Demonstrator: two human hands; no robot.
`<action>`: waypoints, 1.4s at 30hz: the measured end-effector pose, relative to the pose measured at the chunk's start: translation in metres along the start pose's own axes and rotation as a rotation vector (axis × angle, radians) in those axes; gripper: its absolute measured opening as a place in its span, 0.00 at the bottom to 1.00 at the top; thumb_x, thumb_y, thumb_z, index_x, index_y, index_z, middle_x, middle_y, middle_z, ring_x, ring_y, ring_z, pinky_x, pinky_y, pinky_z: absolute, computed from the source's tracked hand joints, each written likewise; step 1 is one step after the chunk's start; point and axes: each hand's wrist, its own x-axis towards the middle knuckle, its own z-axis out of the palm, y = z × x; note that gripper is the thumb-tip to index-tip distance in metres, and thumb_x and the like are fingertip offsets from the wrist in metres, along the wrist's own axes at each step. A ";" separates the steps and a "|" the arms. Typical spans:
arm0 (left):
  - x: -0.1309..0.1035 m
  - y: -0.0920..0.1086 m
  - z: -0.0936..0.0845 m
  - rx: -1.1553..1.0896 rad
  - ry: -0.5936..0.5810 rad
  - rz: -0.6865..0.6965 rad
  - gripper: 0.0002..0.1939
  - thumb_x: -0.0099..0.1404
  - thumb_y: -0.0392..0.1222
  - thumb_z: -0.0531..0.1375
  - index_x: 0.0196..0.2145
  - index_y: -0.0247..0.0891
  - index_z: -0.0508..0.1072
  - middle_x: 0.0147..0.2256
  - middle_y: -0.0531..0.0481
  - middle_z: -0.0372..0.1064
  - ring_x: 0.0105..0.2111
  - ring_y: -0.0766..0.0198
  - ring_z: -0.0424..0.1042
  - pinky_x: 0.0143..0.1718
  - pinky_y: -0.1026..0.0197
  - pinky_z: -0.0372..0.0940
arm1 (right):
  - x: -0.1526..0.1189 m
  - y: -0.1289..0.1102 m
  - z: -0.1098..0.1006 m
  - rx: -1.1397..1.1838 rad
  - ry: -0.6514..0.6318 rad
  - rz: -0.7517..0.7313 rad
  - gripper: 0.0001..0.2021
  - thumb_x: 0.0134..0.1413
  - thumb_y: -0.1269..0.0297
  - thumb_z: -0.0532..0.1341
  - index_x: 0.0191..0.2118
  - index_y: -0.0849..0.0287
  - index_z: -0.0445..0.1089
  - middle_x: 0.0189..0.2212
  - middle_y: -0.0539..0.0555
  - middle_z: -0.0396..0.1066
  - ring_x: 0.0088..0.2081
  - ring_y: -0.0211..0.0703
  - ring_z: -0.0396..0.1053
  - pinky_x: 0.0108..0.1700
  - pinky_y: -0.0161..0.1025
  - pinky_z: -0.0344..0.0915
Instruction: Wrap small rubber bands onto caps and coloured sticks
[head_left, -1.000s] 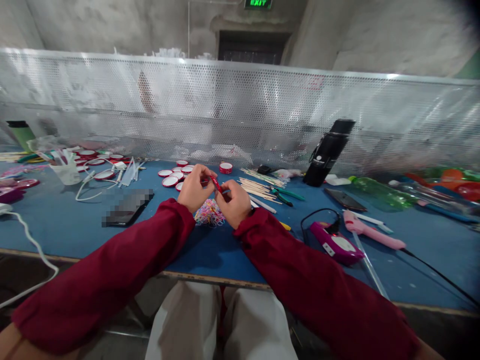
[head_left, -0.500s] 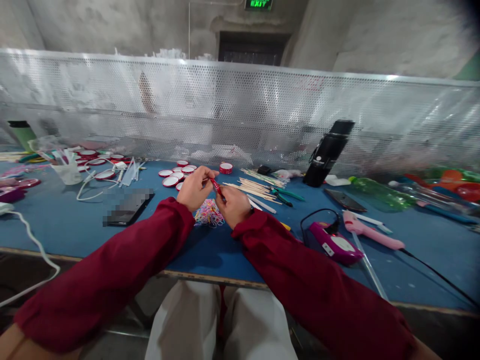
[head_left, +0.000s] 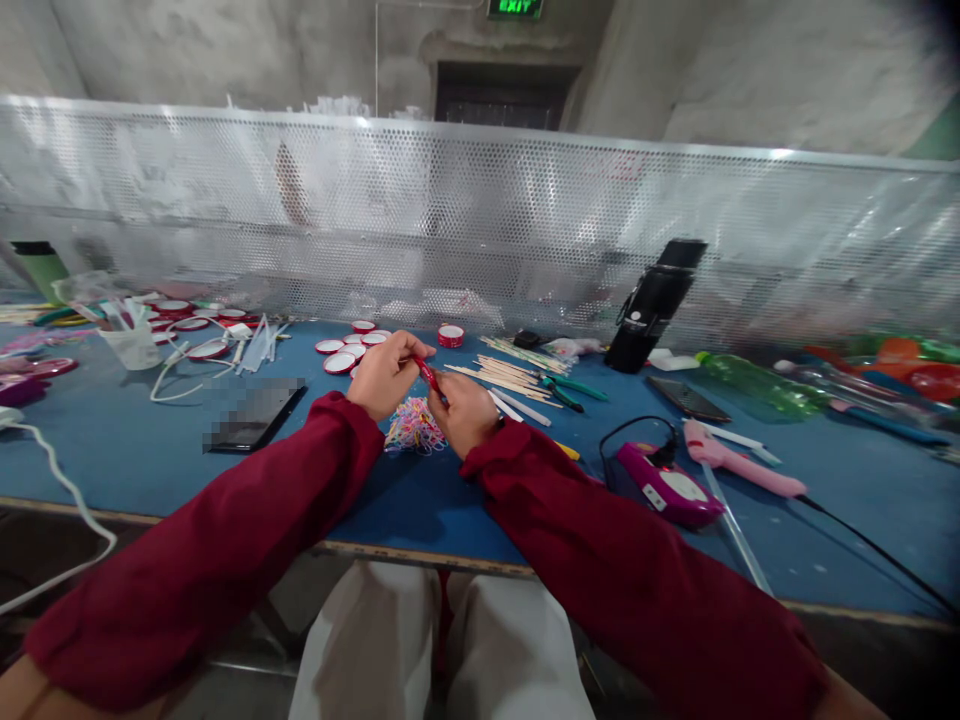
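Observation:
Both hands meet over the blue table [head_left: 420,520], with a small glossy red object [head_left: 428,376] between them. My left hand [head_left: 386,374] pinches its upper left end, and my right hand [head_left: 463,408] has its fingers closed on the lower right end. Just below the hands lies a pile of small multicoloured bands [head_left: 415,428]. Several round red-rimmed white pieces [head_left: 340,362] are spread beyond my left hand. A red-and-white roll or stack [head_left: 451,336] stands behind the hands.
Wooden sticks [head_left: 506,372] and green-handled pliers [head_left: 574,390] lie right of centre. Farther right are a black bottle [head_left: 656,305], a purple device [head_left: 670,486] and a pink glue gun [head_left: 742,465]. Leftward are a phone [head_left: 256,415], a white cable and a plastic cup [head_left: 133,345].
Both hands and the red object have shifted very slightly left. The red object's tilt looks a little different, and both hands still hold it.

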 end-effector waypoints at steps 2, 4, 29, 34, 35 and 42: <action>0.001 0.000 0.000 -0.032 0.003 -0.019 0.10 0.55 0.29 0.54 0.36 0.39 0.65 0.39 0.47 0.74 0.42 0.62 0.74 0.43 0.59 0.68 | 0.001 0.000 -0.001 0.007 0.021 0.011 0.14 0.62 0.66 0.50 0.46 0.60 0.72 0.37 0.59 0.75 0.41 0.48 0.70 0.44 0.41 0.65; 0.001 0.000 0.001 -0.079 -0.014 -0.071 0.10 0.57 0.31 0.55 0.38 0.39 0.65 0.41 0.47 0.73 0.41 0.63 0.73 0.42 0.59 0.69 | 0.001 0.001 -0.002 0.045 0.051 0.006 0.15 0.63 0.64 0.50 0.49 0.58 0.71 0.39 0.58 0.75 0.42 0.48 0.70 0.46 0.41 0.64; -0.004 -0.001 0.011 0.021 -0.335 -0.060 0.15 0.61 0.34 0.53 0.46 0.37 0.68 0.39 0.45 0.70 0.38 0.61 0.71 0.41 0.57 0.67 | 0.011 0.026 -0.016 0.789 -0.078 0.323 0.11 0.47 0.56 0.65 0.30 0.59 0.74 0.23 0.49 0.73 0.24 0.37 0.68 0.26 0.35 0.66; -0.005 0.002 0.012 0.011 -0.364 -0.063 0.14 0.63 0.35 0.53 0.46 0.36 0.68 0.41 0.43 0.71 0.38 0.62 0.71 0.40 0.57 0.68 | 0.010 0.028 -0.013 0.752 -0.067 0.332 0.10 0.49 0.57 0.64 0.30 0.59 0.73 0.23 0.50 0.73 0.24 0.37 0.69 0.26 0.34 0.66; -0.005 0.003 0.012 0.001 -0.363 -0.065 0.13 0.63 0.35 0.53 0.46 0.36 0.68 0.41 0.43 0.71 0.38 0.62 0.71 0.40 0.58 0.68 | 0.010 0.028 -0.013 0.736 -0.060 0.331 0.10 0.49 0.57 0.63 0.30 0.59 0.73 0.23 0.50 0.73 0.25 0.37 0.69 0.27 0.34 0.66; -0.004 -0.002 0.010 -0.151 -0.254 -0.254 0.11 0.65 0.40 0.54 0.45 0.38 0.66 0.41 0.45 0.68 0.36 0.65 0.70 0.31 0.62 0.71 | 0.009 0.023 -0.013 0.676 -0.074 0.258 0.16 0.58 0.50 0.57 0.38 0.58 0.75 0.30 0.52 0.74 0.29 0.40 0.71 0.32 0.37 0.68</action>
